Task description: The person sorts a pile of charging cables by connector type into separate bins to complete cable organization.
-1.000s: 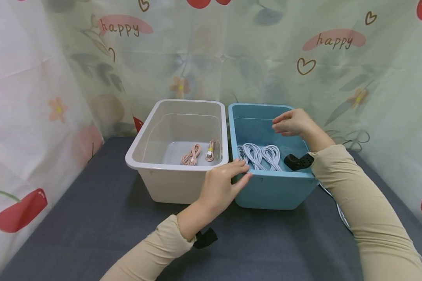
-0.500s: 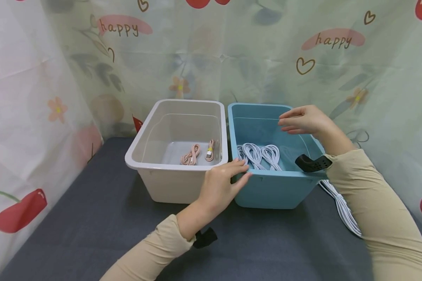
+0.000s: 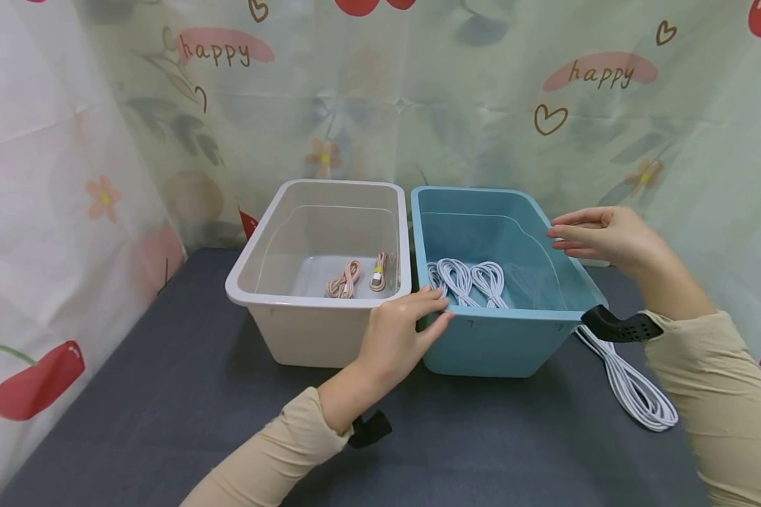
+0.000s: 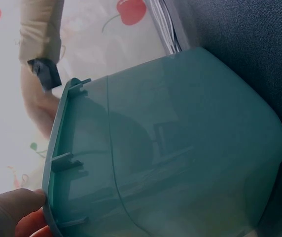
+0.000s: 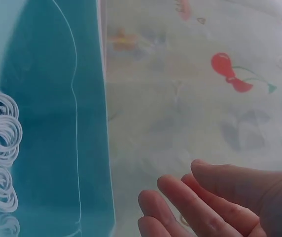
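Two bins stand side by side: a beige bin point(image 3: 317, 303) and a blue bin point(image 3: 501, 338). My left hand point(image 3: 396, 334) holds the blue bin's near left rim corner, thumb outside and fingertips over the edge; the left wrist view shows the thumb point(image 4: 25, 200) against the rim. Over the blue bin's right rim hovers my right hand point(image 3: 615, 239), fingers extended and holding nothing. Several coiled white cables point(image 3: 459, 282) lie inside the blue bin. In the beige one are a pink coiled cable point(image 3: 344, 280) and a smaller pink cable point(image 3: 378, 272) with a yellow tie.
A long bundle of white cable point(image 3: 637, 387) lies on the dark tablecloth point(image 3: 482, 443), right of the blue bin and close to my right forearm. A patterned curtain point(image 3: 368, 98) encloses the back and sides.
My right hand has moved right, from above the blue bin's inside to its right rim. More of the white cable bundle outside has come into view. My left hand has stayed put.
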{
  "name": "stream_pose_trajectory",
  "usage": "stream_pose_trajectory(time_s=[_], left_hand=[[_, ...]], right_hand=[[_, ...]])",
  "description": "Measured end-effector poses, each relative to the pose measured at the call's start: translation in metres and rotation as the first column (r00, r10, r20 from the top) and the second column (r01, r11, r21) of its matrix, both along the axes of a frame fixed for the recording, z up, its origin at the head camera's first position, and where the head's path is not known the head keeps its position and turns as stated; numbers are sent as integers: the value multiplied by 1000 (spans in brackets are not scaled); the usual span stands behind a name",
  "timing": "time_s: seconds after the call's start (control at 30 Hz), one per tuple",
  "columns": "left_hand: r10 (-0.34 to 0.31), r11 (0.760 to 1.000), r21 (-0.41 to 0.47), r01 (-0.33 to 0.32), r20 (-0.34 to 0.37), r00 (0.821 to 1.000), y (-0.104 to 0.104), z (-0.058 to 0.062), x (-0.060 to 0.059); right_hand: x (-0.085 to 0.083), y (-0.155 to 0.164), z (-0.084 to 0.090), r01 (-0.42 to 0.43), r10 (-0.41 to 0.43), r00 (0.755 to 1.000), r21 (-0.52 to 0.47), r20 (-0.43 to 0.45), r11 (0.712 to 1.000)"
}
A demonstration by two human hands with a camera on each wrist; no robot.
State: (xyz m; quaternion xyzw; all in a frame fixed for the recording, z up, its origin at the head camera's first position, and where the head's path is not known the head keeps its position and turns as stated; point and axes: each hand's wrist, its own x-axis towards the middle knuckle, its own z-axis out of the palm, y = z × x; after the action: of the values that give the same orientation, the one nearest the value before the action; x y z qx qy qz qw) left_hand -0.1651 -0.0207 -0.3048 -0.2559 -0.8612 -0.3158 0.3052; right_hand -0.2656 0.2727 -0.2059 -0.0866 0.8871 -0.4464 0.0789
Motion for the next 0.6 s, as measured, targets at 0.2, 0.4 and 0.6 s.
stream_pose_trajectory(time_s=[0.2, 0.4, 0.6], left_hand=[[7, 1000, -9, -7, 1, 1000, 0, -1, 0], [-2, 1000, -1, 2, 22, 1000, 1, 0, 1], [-3, 1000, -2, 3, 19, 1000, 1, 0, 1]], right_hand=[[13, 26, -13, 19, -20, 999, -53, -29, 998], [23, 51, -24, 44, -47, 998, -75, -41, 996], [29, 77, -43, 19, -28, 999, -222, -40, 975]])
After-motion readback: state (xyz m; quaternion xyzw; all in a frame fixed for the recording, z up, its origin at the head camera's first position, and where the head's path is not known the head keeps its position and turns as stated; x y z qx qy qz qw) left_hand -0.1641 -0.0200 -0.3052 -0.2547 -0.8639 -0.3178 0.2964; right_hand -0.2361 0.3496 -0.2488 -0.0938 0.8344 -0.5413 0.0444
